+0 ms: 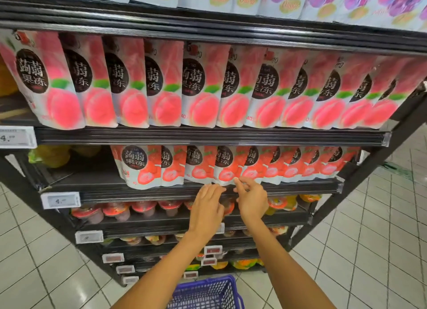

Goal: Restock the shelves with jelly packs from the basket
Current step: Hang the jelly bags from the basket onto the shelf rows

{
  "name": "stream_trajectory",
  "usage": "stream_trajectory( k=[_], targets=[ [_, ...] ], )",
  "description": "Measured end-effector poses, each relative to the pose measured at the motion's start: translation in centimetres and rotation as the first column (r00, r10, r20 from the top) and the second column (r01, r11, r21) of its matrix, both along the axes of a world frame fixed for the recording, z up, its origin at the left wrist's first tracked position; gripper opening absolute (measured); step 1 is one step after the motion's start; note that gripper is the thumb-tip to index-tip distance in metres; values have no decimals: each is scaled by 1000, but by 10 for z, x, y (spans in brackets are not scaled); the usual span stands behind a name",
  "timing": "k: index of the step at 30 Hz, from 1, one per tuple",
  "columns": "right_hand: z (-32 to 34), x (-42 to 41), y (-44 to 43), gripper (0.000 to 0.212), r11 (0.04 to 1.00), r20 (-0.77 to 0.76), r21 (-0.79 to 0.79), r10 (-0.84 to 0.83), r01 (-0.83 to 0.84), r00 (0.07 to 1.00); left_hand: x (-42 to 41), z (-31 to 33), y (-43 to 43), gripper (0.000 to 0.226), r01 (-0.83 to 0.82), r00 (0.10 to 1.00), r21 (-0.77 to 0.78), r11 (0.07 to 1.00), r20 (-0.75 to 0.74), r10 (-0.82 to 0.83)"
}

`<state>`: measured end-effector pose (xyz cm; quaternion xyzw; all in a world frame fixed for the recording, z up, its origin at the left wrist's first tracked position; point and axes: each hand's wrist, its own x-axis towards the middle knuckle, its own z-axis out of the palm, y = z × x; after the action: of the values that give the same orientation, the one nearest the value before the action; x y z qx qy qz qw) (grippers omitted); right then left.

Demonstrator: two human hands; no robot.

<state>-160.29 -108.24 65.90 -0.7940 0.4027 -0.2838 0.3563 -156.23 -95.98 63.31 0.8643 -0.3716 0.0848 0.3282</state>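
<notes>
A blue basket [208, 292] sits nearest on the white tiled floor [34, 251]. Beyond it, the left hand [208, 207] rests straight-fingered on the black shelf lip [138, 194]. The right hand [251, 199], fingers half curled, touches the bottom edge of a red jelly pack [225, 167] standing in its row; whether it pinches the pack is unclear. Peach packs [201, 84] line the shelf above.

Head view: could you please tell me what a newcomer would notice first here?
A row of pink peach jelly packs spans the upper middle. Below it, the left hand and right hand meet at the lower edge of the red-fruit packs; a blue basket sits bottom centre.
</notes>
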Motion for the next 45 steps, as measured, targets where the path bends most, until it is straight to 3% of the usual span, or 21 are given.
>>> stream_trajectory(
  k=[3,7,11,18,23,27,31,37,41,45],
  targets=[
    [-4,-7,-7,23,998,85,7,-59,58,995,-4,-8,0,53,-37,999,-4,999,-5,36],
    [-8,-17,-28,30,982,173,89,-180,166,968,-10,-5,-9,58,-39,995,37,999,92,35],
    [-10,-18,-47,27,992,111,80,-107,98,988,-18,1,-24,59,-13,996,66,998,85,8],
    [-5,-26,-73,15,994,132,112,-14,-1,991,-28,12,-60,59,-49,989,33,998,142,44],
    [-8,-39,-92,17,979,275,154,-173,134,946,-35,13,-84,58,-42,989,41,998,145,36],
    [-10,-40,-111,20,987,228,160,-33,-4,973,-43,13,-103,59,-20,997,80,997,80,14],
    [-10,-44,-126,22,995,127,75,-80,71,989,-48,12,-122,59,-17,999,73,997,48,13],
    [-11,-55,-146,19,998,174,57,-46,37,984,-55,9,-140,63,-53,997,31,998,61,51],
    [-12,-63,-160,20,983,261,117,-166,140,951,-61,7,-154,65,-69,997,16,998,41,68],
    [-14,-66,-174,20,985,247,165,-85,44,965,-68,9,-171,61,-57,998,51,997,31,55]
  ],
)
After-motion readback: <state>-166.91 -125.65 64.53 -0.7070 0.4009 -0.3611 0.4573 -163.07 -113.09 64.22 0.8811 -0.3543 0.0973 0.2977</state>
